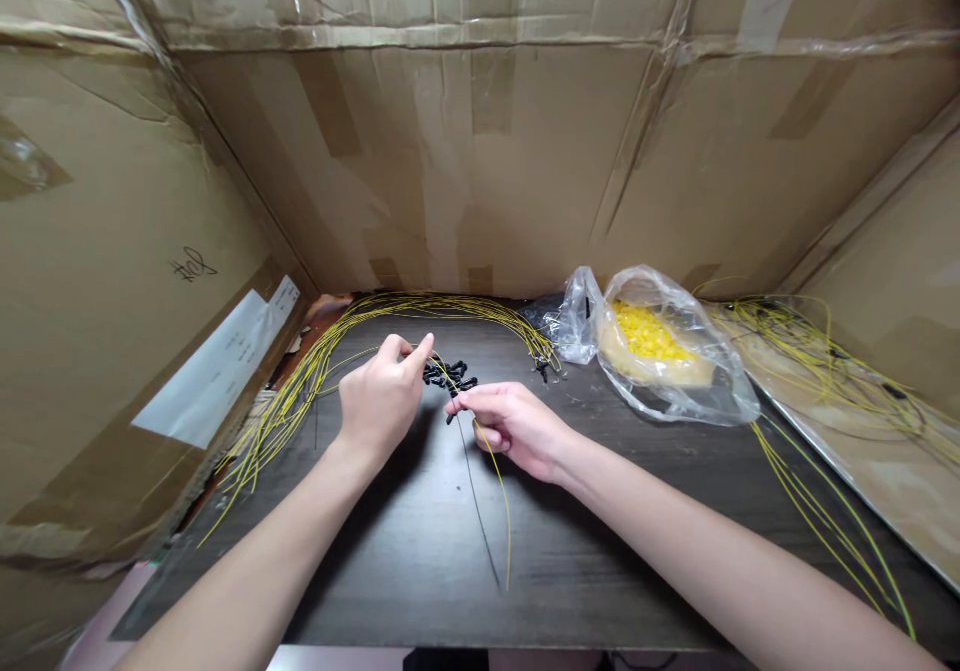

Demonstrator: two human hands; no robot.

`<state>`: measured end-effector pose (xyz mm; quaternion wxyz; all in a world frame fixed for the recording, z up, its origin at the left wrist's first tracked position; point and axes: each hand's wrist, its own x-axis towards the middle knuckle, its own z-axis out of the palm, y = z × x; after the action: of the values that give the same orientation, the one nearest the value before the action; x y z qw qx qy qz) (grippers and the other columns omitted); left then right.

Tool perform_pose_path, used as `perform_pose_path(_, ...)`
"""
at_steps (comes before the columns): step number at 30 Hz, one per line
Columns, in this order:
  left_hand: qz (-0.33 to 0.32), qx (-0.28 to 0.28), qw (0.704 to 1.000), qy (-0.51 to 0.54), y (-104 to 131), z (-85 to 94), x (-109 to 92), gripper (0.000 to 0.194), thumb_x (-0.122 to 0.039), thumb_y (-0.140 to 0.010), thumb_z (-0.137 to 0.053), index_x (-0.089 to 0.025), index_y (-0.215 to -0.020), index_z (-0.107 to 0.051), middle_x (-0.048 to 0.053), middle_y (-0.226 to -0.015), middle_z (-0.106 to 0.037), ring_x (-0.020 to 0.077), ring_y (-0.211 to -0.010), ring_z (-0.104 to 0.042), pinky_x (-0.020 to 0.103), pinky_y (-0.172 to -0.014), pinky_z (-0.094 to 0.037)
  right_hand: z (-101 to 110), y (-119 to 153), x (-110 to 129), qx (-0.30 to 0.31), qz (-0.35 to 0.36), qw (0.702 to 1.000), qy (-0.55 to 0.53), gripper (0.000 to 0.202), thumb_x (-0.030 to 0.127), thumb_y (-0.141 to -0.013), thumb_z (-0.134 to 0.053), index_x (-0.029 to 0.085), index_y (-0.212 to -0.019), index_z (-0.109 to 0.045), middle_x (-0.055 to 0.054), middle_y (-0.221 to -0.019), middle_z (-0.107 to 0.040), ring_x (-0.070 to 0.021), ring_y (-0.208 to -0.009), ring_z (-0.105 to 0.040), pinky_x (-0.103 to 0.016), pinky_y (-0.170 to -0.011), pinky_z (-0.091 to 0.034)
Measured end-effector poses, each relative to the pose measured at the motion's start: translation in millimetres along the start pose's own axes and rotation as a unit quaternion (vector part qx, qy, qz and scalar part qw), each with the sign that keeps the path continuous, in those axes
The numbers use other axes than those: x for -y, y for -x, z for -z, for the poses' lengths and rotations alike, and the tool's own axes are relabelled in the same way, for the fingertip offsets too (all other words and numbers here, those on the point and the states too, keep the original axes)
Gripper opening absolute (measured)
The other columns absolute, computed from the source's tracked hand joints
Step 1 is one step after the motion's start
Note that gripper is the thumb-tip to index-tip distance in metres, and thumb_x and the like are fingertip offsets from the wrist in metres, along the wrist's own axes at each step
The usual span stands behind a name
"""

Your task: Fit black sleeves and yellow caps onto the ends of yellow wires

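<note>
My left hand (pixel 384 391) is closed, its fingertips partly hidden behind the knuckles. A yellow wire (pixel 496 466) runs past its fingers across to my right hand (pixel 517 429). My right hand pinches that wire between thumb and fingers, together with a thin black wire (pixel 474 491). Both loose ends hang down over the dark table toward me. Just behind and between the hands lies a cluster of small black connectors (pixel 450 371); one black piece sits right at my right fingertips.
A bundle of yellow wires (pixel 337 336) curves along the back and left, ending in black tips (pixel 541 366). An open plastic bag of small yellow parts (pixel 649 331) stands back right, beside another clear bag (pixel 577 316). More wires (pixel 832 351) lie right. Cardboard walls (pixel 480 181) surround the table (pixel 600 591).
</note>
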<state>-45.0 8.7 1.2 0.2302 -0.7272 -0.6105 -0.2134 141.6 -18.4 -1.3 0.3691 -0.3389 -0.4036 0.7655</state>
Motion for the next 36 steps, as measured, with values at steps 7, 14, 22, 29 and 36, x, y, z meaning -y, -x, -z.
perform_pose_path(7,0.02,0.015,1.0,0.009,0,0.6,-7,0.037,-0.03,-0.098,-0.044,-0.037,-0.127,-0.065,0.005,-0.095,-0.065,0.0114,-0.055,-0.047,0.027,-0.05,-0.017,0,-3,-2,0.005,-0.003,1.0,-0.009,0.029,0.034,-0.076,-0.071,0.009,-0.091,-0.074,0.011,-0.047,-0.024,-0.0044,-0.042,-0.027,-0.024,-0.048,-0.011)
perform_pose_path(14,0.04,-0.013,0.999,-0.013,-6,8.0,8,0.035,-0.035,-0.098,-0.043,-0.036,-0.124,-0.067,0.005,-0.093,-0.066,0.0129,-0.058,-0.052,0.026,-0.048,-0.017,11,1,3,0.01,0.015,0.999,0.043,0.022,0.033,-0.076,-0.069,0.011,-0.078,-0.069,0.01,-0.045,-0.027,-0.0048,-0.04,-0.027,-0.025,-0.046,-0.011)
perform_pose_path(22,0.011,0.028,0.999,0.037,-9,10.7,23,0.035,-0.028,-0.09,-0.05,-0.033,-0.119,-0.07,0.005,-0.104,-0.064,0.0154,-0.067,-0.058,0.026,-0.049,-0.03,45,7,7,-0.004,0.065,0.994,0.093,0.02,0.033,-0.077,-0.067,0.013,-0.073,-0.064,0.009,-0.044,-0.034,-0.0055,-0.041,-0.028,-0.023,-0.044,-0.012)
perform_pose_path(29,-0.129,0.029,0.949,0.287,-6,29.8,-5,0.04,-0.021,-0.084,-0.055,-0.021,-0.121,-0.067,0.007,-0.109,-0.061,0.0156,-0.077,-0.058,0.03,-0.073,-0.048,54,1,2,-0.001,0.087,0.983,0.162,0.023,0.035,-0.078,-0.065,0.013,-0.072,-0.066,0.008,-0.043,-0.036,-0.0056,-0.041,-0.026,-0.022,-0.044,-0.015)
perform_pose_path(36,-0.156,0.278,0.883,0.344,-25,31.8,-43,0.039,-0.039,-0.094,-0.046,-0.018,-0.075,-0.072,0.004,-0.074,-0.065,0.0177,-0.072,-0.057,0.029,-0.068,-0.042,59,2,1,0.015,0.094,0.968,0.231,0.029,0.04,-0.08,-0.065,0.013,-0.075,-0.07,0.008,-0.044,-0.03,-0.0057,-0.043,-0.02,-0.024,-0.045,-0.011)
